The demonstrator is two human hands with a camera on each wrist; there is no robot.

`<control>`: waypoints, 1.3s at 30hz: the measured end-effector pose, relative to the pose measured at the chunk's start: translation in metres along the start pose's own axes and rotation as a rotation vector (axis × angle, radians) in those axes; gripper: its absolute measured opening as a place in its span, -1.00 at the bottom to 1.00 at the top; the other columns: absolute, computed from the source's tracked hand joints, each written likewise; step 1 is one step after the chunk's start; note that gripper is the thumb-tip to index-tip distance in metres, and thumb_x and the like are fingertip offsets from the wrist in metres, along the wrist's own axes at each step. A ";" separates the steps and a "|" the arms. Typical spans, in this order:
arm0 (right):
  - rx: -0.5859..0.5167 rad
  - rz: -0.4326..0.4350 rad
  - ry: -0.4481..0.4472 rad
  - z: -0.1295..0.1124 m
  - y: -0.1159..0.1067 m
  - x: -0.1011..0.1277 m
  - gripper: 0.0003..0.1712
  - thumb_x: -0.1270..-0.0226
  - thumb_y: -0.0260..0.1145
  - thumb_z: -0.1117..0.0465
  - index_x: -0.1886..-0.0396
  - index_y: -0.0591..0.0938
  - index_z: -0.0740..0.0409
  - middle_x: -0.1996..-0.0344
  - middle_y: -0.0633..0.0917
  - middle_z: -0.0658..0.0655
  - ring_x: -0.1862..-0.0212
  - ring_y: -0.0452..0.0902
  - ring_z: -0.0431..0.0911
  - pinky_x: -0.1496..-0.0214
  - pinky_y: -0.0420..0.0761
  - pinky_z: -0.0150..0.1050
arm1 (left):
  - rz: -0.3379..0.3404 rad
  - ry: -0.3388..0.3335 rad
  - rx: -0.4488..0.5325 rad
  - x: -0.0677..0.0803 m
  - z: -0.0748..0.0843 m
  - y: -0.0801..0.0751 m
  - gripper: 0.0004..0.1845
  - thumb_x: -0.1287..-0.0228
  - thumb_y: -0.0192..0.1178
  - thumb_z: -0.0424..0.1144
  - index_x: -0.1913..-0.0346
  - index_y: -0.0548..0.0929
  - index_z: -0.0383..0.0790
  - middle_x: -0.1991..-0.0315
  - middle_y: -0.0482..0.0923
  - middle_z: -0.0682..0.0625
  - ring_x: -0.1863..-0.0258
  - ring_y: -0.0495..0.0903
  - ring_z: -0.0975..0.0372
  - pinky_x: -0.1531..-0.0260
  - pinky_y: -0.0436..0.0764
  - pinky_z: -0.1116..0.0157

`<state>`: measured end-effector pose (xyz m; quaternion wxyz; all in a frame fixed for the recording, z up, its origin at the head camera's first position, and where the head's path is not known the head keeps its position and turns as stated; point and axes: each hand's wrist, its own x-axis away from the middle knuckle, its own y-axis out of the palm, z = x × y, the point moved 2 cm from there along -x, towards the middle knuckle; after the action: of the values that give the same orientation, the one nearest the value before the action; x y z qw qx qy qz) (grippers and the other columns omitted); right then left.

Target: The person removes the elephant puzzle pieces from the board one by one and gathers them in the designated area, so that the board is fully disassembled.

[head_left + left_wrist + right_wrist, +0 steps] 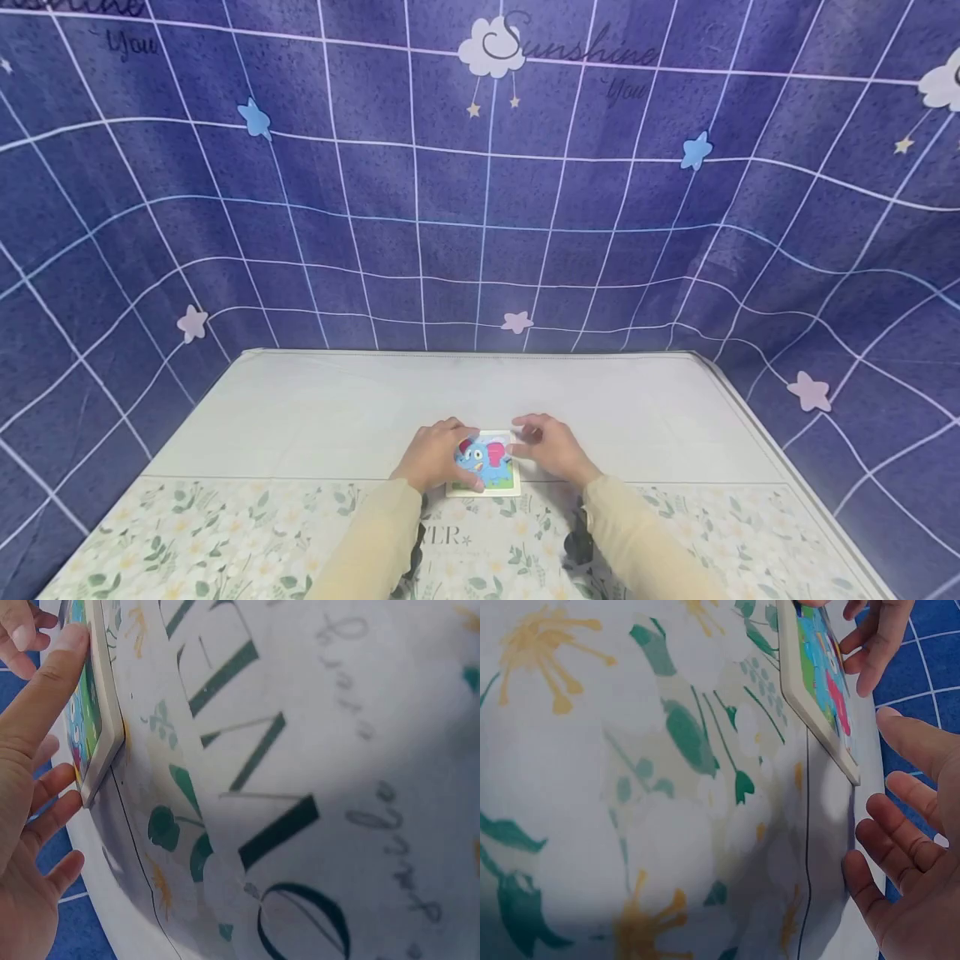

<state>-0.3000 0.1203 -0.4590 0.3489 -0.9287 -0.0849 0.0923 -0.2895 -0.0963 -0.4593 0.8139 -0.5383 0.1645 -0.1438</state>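
A small square elephant puzzle [491,473] in a pale wooden frame lies flat on the table, with a blue elephant, pink ears and green grass. My left hand [435,454] spans its left side, the thumb lying nearly straight over the lower part and the forefinger reaching the far edge. In the left wrist view, other fingertips [56,784] come right up to the frame. My right hand [551,446] hovers at the right edge, fingers loosely bent and spread, nothing in its grasp. From the right wrist, the puzzle's frame [821,735] stands apart from the right palm.
The table has a plain white rear part [337,392] and a floral cover [247,533] with printed lettering in front. Behind and at both sides hangs a blue gridded curtain [450,250] with stars and clouds.
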 end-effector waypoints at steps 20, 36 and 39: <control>0.070 -0.048 -0.073 -0.004 0.008 -0.006 -0.65 -0.22 0.50 0.23 -0.01 0.73 0.21 0.21 0.68 0.11 0.12 0.65 0.05 -0.04 0.67 0.04 | -0.044 -0.023 -0.076 -0.002 0.004 0.001 -0.08 0.21 0.61 0.20 -0.29 0.63 -0.14 -0.10 0.55 -0.03 -0.09 0.54 0.06 -0.21 0.50 0.00; 0.144 -0.040 -0.084 -0.005 0.014 -0.009 -0.67 -0.09 0.56 0.29 0.11 0.74 0.18 0.35 0.57 0.05 0.26 0.48 -0.10 0.12 0.60 -0.12 | -0.044 0.006 -0.128 -0.002 0.012 -0.004 -0.09 0.24 0.62 0.19 -0.25 0.65 -0.18 -0.03 0.57 -0.04 -0.02 0.56 0.09 -0.13 0.53 0.03; 0.143 -0.037 -0.091 -0.004 0.014 -0.010 -0.68 -0.07 0.57 0.31 0.14 0.73 0.17 0.37 0.56 0.05 0.28 0.47 -0.10 0.14 0.59 -0.12 | -0.043 0.005 -0.148 -0.001 0.015 -0.007 -0.09 0.24 0.61 0.19 -0.24 0.65 -0.20 0.00 0.58 -0.02 0.01 0.56 0.10 -0.09 0.54 0.06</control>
<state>-0.3071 0.1048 -0.4641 0.4117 -0.8946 -0.1109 0.1339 -0.2849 -0.0858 -0.4472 0.7683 -0.6000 0.1651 -0.1501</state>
